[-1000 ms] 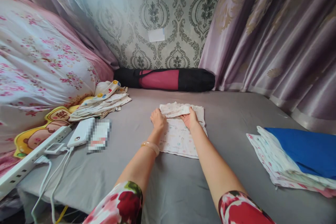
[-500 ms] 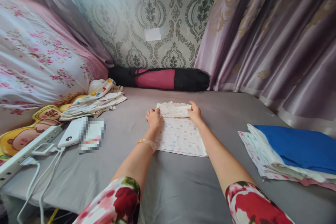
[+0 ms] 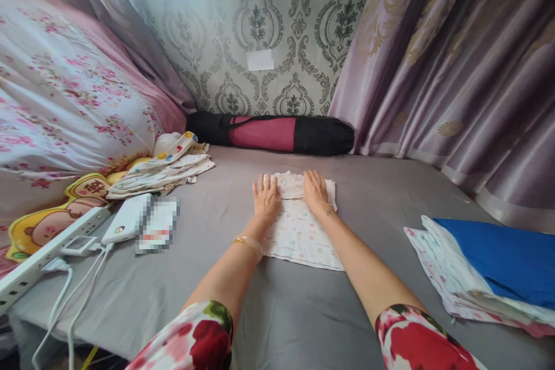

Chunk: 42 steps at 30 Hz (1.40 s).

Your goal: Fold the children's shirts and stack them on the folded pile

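Judged Part-Done, Near Portion Outstanding

Find cloth (image 3: 301, 237) at middle of grey sheet (image 3: 295, 318), with near portion flat and far end doubled into a band. Judge partly folded, with flat portion left. Note left hand (image 3: 266, 199) and right hand (image 3: 316, 192) laid palm-down at either end of band, apart, fingers extended, clamped on nothing; cannot tell what lies beneath palms. Record also, nearest first: power strip (image 3: 32, 277), stack (image 3: 489, 266), power bank (image 3: 128, 218), clothes (image 3: 167, 169), long bag (image 3: 262, 133). Judge all well apart from cloth, hence no obstruction.
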Each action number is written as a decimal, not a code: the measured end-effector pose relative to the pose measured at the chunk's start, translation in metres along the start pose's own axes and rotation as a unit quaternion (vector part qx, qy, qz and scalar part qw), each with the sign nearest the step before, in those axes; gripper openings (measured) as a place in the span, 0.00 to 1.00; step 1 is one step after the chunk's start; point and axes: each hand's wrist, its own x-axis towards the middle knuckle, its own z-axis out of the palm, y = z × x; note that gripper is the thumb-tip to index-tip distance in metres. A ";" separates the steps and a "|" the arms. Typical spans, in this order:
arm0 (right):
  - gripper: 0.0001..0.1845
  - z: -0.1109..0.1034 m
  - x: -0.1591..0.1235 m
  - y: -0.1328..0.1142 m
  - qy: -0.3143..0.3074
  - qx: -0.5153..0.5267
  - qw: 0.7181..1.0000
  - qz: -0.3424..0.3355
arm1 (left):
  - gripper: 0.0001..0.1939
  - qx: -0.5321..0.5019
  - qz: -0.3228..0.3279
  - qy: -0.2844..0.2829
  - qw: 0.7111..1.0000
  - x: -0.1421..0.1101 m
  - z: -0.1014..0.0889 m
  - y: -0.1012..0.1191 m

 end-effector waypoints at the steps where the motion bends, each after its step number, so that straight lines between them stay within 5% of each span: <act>1: 0.29 0.002 0.002 -0.010 -0.016 0.008 0.999 -0.037 | 0.27 0.009 0.026 -0.007 1.000 0.000 0.002 0.001; 5: 0.30 0.014 0.011 -0.047 -0.110 0.068 0.984 -0.123 | 0.31 0.043 0.054 -0.084 0.994 0.004 0.003 0.001; 12: 0.33 0.027 0.020 -0.063 -0.203 0.147 0.965 -0.071 | 0.35 0.060 0.068 -0.186 0.978 0.010 -0.004 -0.001; 21: 0.34 0.031 0.023 -0.054 -0.216 0.082 0.973 -0.028 | 0.33 0.040 0.050 -0.178 0.982 0.011 0.004 -0.003; 28: 0.33 0.018 0.005 -0.027 -0.180 -0.005 0.983 -0.020 | 0.32 -0.005 0.016 -0.147 0.989 0.012 0.006 -0.001; 42: 0.31 0.003 -0.011 0.025 -0.124 -0.065 0.988 0.059 | 0.29 0.048 0.047 -0.115 0.991 0.019 -0.001 0.001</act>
